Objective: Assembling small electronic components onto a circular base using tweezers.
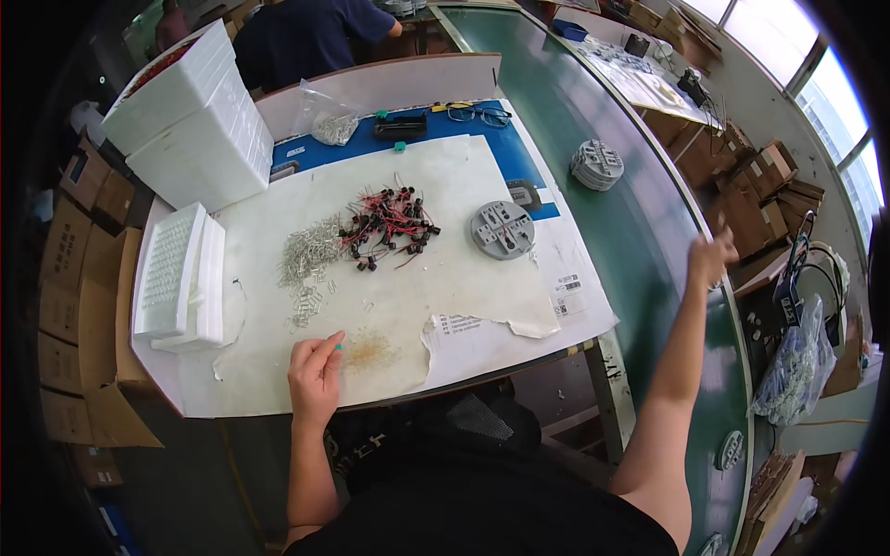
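My left hand (315,382) rests at the worktable's near edge, its fingertips pinched around a small green piece (339,347). Just right of those fingers, tiny brownish bits (369,349) are scattered on the paper. Beyond lie a pile of small clear, shiny parts (311,255) and a heap of black parts with red wires (387,222). A round grey module (503,230) sits at the right of the table. My right arm stretches across the green conveyor belt, and my right hand (712,257) is at its far edge, fingers apart, with no held thing visible.
White foam boxes (199,120) and a foam tray (171,269) stand at left. Stacked grey modules (597,165) ride the conveyor belt (640,264). Glasses (479,114) and a bag of parts (334,125) lie at the back. Another person (301,37) sits beyond the partition.
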Tool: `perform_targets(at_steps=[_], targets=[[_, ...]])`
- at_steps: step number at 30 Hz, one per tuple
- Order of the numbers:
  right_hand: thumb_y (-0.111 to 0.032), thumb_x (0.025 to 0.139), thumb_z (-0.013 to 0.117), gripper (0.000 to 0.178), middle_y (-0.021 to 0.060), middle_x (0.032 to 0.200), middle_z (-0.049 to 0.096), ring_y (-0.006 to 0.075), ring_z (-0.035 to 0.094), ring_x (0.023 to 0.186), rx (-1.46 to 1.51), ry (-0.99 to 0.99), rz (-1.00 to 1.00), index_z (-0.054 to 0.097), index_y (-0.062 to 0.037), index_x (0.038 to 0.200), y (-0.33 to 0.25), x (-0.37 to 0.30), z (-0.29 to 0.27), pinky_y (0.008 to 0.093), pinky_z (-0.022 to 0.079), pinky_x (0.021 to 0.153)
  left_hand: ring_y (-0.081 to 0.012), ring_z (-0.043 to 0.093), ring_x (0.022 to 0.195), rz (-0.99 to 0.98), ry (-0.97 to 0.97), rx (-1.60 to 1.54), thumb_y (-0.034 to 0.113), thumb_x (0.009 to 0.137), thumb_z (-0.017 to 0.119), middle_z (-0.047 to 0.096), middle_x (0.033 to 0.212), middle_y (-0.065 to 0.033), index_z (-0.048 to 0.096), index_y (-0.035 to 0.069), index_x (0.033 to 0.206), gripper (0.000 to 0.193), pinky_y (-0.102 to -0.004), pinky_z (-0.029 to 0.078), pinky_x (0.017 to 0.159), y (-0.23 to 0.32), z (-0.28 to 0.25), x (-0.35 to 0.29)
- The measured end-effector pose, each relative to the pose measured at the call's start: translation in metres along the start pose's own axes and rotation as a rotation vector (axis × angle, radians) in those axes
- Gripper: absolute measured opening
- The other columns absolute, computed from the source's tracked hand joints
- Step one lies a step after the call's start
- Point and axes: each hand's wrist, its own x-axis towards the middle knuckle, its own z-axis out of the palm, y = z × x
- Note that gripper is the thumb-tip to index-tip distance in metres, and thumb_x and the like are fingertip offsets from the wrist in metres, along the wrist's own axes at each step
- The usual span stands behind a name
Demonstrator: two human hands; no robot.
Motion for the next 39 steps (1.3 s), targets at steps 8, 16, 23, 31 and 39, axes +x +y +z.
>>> perform_targets(at_steps=[8,16,23,31,39], targets=[[-0.063,0.071,0.090,0.111,0.0271,0.141,0.062,0.0434,0.066,0.125,0.120,-0.574,-0.256,0.041,-0.0240,0.163,-0.184,-0.080,0.027,0.0494,0.054,0.105,-0.0239,0.060,0.084,-0.052,-0.026,0.027,0.006,0.098,0.073,0.066,0.095,-0.0089,0.079,0.005,0.120,0.023,-0.0345,0.051,0.071,0.003,0.001,-0.002],[-0.047,0.069,0.096,0.111,0.0217,0.144,0.061,0.0396,0.067,0.125,0.413,-0.683,-0.409,0.041,-0.0251,0.163,-0.205,-0.094,0.047,0.0479,0.053,0.108,-0.0235,0.061,0.082,0.079,0.017,0.083,0.006,0.098,0.072,0.064,0.094,-0.0091,0.079,0.005,0.119,0.022,-0.0331,0.051,0.068,0.004,0.003,0.003],[-0.027,0.067,0.099,0.110,0.0180,0.135,0.069,0.0354,0.069,0.122,0.716,-0.891,-1.222,0.044,-0.0178,0.163,-0.280,-0.147,0.023,0.0442,0.052,0.111,-0.0293,0.063,0.084,0.138,0.006,0.107,0.008,0.093,0.076,0.064,0.088,-0.0076,0.080,0.008,0.115,0.022,-0.0405,0.052,0.076,0.007,-0.003,0.007],[-0.043,0.076,0.092,0.089,0.0221,0.139,0.067,0.0372,0.065,0.130,0.549,-1.037,-0.881,0.057,-0.0213,0.156,-0.317,-0.130,0.021,0.0439,0.051,0.110,-0.0278,0.063,0.084,0.136,0.056,0.075,0.012,0.093,0.076,0.064,0.089,-0.0066,0.080,0.009,0.115,0.022,-0.0408,0.054,0.077,0.010,-0.001,0.000],[-0.061,0.081,0.082,0.082,0.0194,0.139,0.068,0.0358,0.065,0.130,0.126,-0.904,-0.969,0.065,-0.0138,0.146,-0.344,-0.175,-0.008,0.0458,0.053,0.106,-0.0270,0.063,0.084,0.159,0.053,0.044,0.012,0.094,0.076,0.063,0.089,-0.0057,0.080,0.010,0.114,0.021,-0.0407,0.054,0.076,0.007,-0.002,0.000]])
